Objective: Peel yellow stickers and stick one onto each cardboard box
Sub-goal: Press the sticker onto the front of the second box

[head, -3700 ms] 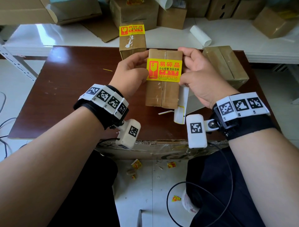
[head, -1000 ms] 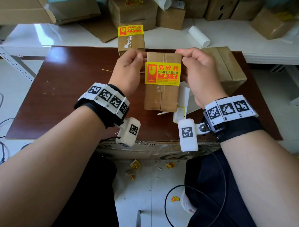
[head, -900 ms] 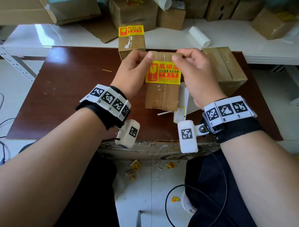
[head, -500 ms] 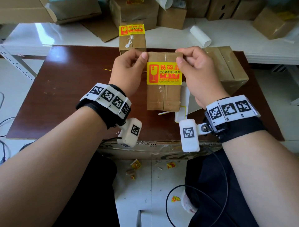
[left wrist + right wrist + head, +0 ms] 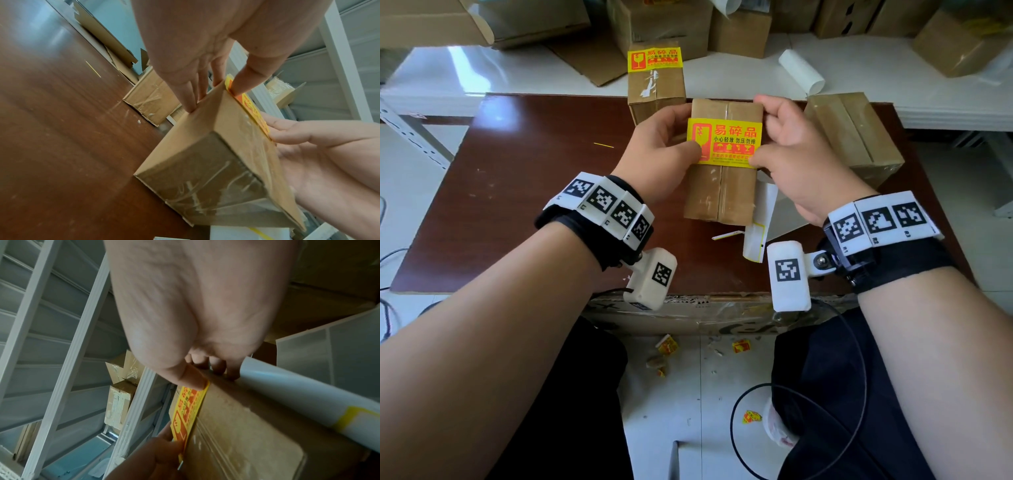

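Dark brown wooden table (image 5: 517, 192) below the grip; white paper roll (image 5: 800, 71) beyond it, on the white shelf (image 5: 859, 68); black cable (image 5: 774, 445) looped on the floor.

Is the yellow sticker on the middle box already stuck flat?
Mostly flat: the yellow sticker spreads across the box top, both thumbs pressing it.

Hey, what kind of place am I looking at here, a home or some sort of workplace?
Most likely a small packing or shipping workroom. Taped cardboard boxes pile up along the white shelf, a yellow fragile sticker is going onto the box on the brown table, and sticker scraps litter the floor.
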The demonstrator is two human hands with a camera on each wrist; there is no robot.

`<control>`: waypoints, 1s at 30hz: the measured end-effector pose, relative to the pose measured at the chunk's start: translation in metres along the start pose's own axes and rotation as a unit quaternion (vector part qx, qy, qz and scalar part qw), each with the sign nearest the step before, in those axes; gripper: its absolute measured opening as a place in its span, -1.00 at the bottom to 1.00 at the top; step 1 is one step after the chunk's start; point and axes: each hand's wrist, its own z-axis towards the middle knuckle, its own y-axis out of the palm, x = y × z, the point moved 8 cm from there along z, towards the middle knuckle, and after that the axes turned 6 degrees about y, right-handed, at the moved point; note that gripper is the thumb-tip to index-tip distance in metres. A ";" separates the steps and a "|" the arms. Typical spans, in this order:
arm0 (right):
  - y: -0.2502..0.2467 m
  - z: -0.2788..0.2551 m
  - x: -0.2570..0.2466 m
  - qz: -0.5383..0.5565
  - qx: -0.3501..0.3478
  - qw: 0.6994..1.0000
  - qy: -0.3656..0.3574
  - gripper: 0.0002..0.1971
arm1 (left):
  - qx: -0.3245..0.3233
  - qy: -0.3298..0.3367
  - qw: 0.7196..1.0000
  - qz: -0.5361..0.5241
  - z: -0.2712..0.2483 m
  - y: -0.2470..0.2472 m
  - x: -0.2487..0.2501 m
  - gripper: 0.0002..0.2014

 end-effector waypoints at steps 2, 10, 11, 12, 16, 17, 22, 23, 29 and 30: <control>0.001 0.000 0.001 -0.014 -0.008 1.000 0.007 -0.16 | -0.004 -0.006 1.000 0.001 -0.001 0.002 0.001 -0.37; 0.000 -0.004 -0.003 0.051 0.047 0.997 -0.023 -0.37 | 0.053 0.003 0.998 -0.027 -0.002 0.000 0.002 -0.59; 0.001 -0.004 -0.003 0.038 0.060 0.997 -0.034 -0.37 | 0.058 0.014 0.998 -0.006 -0.003 -0.001 0.003 -0.57; 0.002 -0.004 -0.004 0.021 0.072 0.996 -0.045 -0.35 | 0.064 0.026 0.997 0.016 -0.005 -0.001 0.004 -0.54; 0.005 -0.004 -0.005 -0.006 0.085 0.994 -0.063 -0.32 | 0.078 0.055 0.994 0.048 -0.006 -0.001 0.005 -0.47; 0.005 -0.002 -0.004 -0.005 0.078 0.995 -0.061 -0.31 | 0.074 0.055 0.994 0.050 -0.006 -0.002 0.005 -0.45; 0.004 -0.003 -0.001 -0.041 0.011 0.998 -0.045 -0.16 | 0.007 0.027 0.998 0.048 -0.003 0.001 0.000 -0.25; 0.004 -0.004 -0.001 -0.047 0.002 0.998 -0.043 -0.12 | -0.011 0.018 0.999 0.046 -0.003 0.003 -0.001 -0.22; -0.001 -0.004 -0.002 0.010 0.062 0.997 -0.035 -0.35 | 0.007 0.009 1.000 -0.008 -0.005 0.012 -0.002 -0.44; -0.001 -0.004 -0.002 0.009 0.071 0.997 -0.042 -0.38 | 0.019 0.010 1.000 -0.011 -0.005 0.012 -0.002 -0.48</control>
